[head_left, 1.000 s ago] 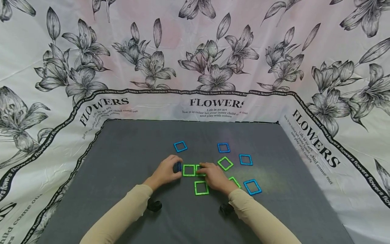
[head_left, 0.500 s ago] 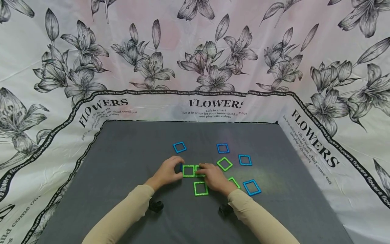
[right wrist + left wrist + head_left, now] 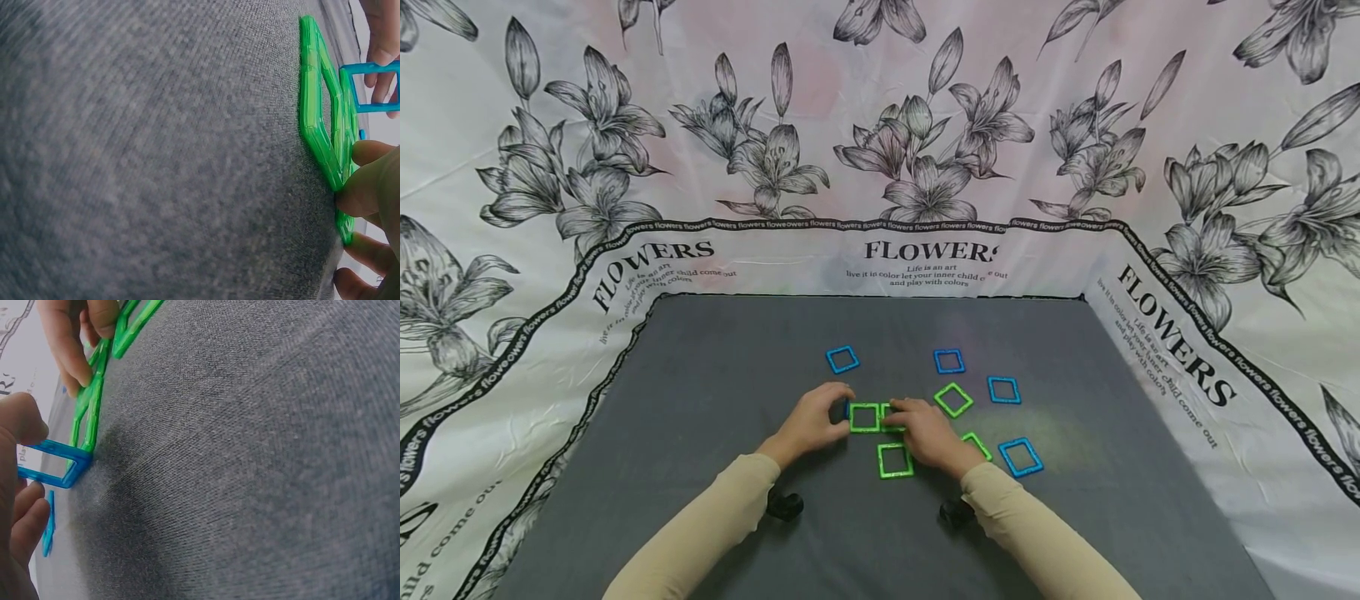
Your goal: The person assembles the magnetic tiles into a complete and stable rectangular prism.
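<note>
Head view high, facing forward and down, wrist views low, close, sharing blue frame (image 3: pixel 78 467)

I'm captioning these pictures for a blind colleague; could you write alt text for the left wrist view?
A left hand pinches an upright blue frame at one end of a row of flat green frames, whose far end the right hand grips. Gray fabric fills most of the picture.

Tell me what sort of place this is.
Likely a curtained-off tabletop play or recording spot: a gray cloth surface, flower-printed fabric rising behind it and along both sides, and blue square frames and green square frames spread on the cloth.
</note>
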The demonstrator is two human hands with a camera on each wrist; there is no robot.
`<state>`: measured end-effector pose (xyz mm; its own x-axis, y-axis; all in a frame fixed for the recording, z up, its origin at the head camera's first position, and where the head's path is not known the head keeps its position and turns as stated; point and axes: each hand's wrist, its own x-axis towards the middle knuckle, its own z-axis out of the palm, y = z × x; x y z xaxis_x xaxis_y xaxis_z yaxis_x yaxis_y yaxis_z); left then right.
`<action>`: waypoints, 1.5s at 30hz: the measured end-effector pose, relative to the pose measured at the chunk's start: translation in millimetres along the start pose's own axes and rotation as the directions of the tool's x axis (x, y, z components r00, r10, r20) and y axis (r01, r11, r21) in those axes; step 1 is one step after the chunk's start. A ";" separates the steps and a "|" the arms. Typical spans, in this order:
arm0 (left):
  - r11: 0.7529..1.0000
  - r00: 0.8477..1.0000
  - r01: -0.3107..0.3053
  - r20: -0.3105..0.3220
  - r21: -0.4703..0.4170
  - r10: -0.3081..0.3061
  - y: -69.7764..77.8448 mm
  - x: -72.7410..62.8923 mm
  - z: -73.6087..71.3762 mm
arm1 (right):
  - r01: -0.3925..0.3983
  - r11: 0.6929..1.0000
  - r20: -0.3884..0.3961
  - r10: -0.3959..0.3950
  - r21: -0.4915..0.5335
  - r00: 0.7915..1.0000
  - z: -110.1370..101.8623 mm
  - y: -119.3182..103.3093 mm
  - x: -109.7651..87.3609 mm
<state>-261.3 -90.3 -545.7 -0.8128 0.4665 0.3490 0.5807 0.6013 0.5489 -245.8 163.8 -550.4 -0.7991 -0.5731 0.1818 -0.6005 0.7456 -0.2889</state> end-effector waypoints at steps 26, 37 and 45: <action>0.940 0.966 0.220 -0.078 -0.262 -0.248 5.4 -1.0 2.7 | -0.004 1.000 -0.007 0.004 0.013 1.000 -0.6 -1.5 0.1; 0.923 0.959 0.255 -0.047 -0.288 -0.279 4.8 -0.4 1.0 | -0.006 1.000 -0.022 0.006 0.019 1.000 -2.3 -4.2 -0.3; 0.901 0.944 0.306 -0.023 -0.307 -0.328 6.1 1.5 0.6 | -0.009 1.000 -0.014 0.009 0.019 1.000 -1.4 -3.2 -0.3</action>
<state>-259.0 -85.5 -542.3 -0.9592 0.2285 0.1666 0.2606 0.4857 0.8344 -243.8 162.1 -548.2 -0.8048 -0.5615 0.1924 -0.5928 0.7439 -0.3085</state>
